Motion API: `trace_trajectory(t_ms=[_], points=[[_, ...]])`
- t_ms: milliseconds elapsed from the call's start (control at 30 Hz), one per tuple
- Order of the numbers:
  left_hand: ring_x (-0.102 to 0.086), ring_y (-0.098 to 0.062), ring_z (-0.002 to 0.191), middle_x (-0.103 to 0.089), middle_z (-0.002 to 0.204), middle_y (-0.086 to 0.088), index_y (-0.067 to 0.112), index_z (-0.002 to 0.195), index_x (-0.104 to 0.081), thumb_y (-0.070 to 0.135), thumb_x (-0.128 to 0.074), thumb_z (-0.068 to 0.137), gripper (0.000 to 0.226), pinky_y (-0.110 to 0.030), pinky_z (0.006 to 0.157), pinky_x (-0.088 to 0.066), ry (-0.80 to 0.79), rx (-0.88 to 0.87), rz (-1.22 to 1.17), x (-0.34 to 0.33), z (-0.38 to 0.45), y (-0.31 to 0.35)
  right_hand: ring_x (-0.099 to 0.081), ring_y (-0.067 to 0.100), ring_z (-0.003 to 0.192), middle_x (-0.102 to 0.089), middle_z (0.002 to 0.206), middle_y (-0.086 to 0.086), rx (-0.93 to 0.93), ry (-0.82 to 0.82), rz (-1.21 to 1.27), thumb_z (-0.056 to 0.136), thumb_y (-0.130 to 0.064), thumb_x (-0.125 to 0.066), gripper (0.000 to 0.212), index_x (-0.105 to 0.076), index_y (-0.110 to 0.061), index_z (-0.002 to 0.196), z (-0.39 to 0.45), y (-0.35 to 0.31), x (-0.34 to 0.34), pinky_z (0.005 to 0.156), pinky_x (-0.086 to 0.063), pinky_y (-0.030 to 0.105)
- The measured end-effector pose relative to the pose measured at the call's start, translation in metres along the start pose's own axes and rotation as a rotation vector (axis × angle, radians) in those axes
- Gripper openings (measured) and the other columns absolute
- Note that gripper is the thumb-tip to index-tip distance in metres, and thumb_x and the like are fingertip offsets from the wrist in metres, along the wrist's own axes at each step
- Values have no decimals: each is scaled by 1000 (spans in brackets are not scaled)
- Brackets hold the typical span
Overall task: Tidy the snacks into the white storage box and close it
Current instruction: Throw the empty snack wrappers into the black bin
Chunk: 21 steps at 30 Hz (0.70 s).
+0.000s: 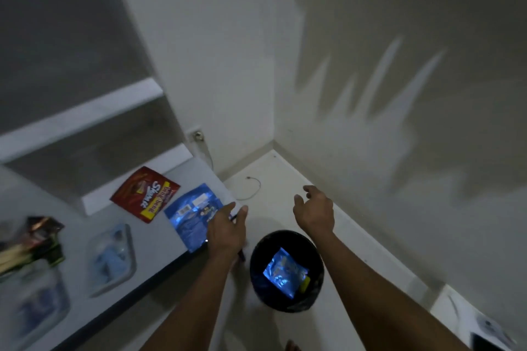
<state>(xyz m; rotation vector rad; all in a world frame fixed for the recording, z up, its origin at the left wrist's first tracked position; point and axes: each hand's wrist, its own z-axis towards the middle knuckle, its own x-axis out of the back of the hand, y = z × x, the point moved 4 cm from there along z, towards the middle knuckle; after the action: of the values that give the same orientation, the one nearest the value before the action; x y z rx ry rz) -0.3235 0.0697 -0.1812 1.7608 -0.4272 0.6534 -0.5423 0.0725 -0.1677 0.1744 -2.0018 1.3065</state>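
On the grey table (pixel 85 279), a red foil snack pouch (pixel 144 194) lies just beside a blue crinkly foil snack packet (pixel 189 215). The left hand (pixel 226 229) rests on the blue packet's corner, fingers fairly straight; whether it pinches is unclear. The packet is likely light, slippery and crushable: pinch the sealed edge. The right hand (pixel 315 211) hovers, loosely spread and holding nothing, above a black bin (pixel 286 271).

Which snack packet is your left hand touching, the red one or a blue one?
The blue packet at the table's edge: the left hand rests on its corner. The red packet lies apart, and another blue packet sits inside the black bin.
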Motion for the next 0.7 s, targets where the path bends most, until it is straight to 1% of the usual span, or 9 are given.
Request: trace_trajectory(t_ms=[33,100,200,267,333,433,500,600,700], points=[[-56,-28,120,-60,133,-13,13,132,-59,51,-56,92,55,-37,103,-42,18,-10,10,13,3,0,-60,30,115,-64,127,11,35,0,9,92,-29,-59,42,-58,-17,132,-3,-13,-3,91,-49,37],[-57,-28,120,-61,131,-12,13,130,-61,51,-56,92,54,-38,103,-44,42,-33,-3,42,7,-1,-60,29,115,-64,128,10,95,-1,32,93,-29,-59,42,-58,-17,133,-11,-41,-10,93,-49,37],[-60,-27,114,-67,122,-11,10,120,-67,42,-62,91,44,-29,92,-45,103,-70,-23,90,12,-11,-60,28,115,-65,127,8,146,2,55,92,-29,-60,42,-58,-18,132,-26,-79,-24,93,-48,35],[-62,-29,113,-68,120,-12,8,118,-68,37,-65,90,40,-30,90,-45,154,-89,-15,122,13,-26,-61,27,114,-65,127,8,175,-15,64,92,-29,-60,42,-58,-18,133,-39,-99,-39,91,-47,33],[-63,-30,111,-69,119,-13,10,120,-68,40,-65,90,43,-33,90,-47,187,-74,-16,149,12,-48,-61,26,112,-65,126,8,194,-37,65,92,-30,-61,42,-58,-18,133,-53,-113,-58,89,-46,31],[-64,-30,103,-70,114,-13,14,121,-68,43,-63,90,43,-32,85,-48,220,-41,-11,177,8,-86,-63,25,110,-66,124,9,206,-61,60,91,-30,-62,43,-58,-17,132,-77,-123,-90,87,-43,27],[-63,-31,106,-68,119,-15,13,123,-66,41,-63,90,43,-35,88,-48,224,7,-9,188,6,-112,-63,25,110,-65,125,10,206,-89,55,91,-30,-62,44,-58,-15,133,-91,-122,-112,88,-44,27],[-59,-32,116,-61,131,-16,11,128,-62,43,-64,89,50,-42,100,-46,212,84,17,194,10,-145,-62,26,110,-64,125,11,144,-130,66,90,-30,-63,47,-56,-13,133,-104,-108,-141,88,-47,31],[-58,-30,120,-60,134,-15,9,131,-59,40,-65,89,52,-40,102,-43,214,141,12,193,23,-159,-62,29,109,-65,122,15,65,-144,40,88,-28,-64,47,-56,-9,131,-104,-91,-167,87,-48,33]])
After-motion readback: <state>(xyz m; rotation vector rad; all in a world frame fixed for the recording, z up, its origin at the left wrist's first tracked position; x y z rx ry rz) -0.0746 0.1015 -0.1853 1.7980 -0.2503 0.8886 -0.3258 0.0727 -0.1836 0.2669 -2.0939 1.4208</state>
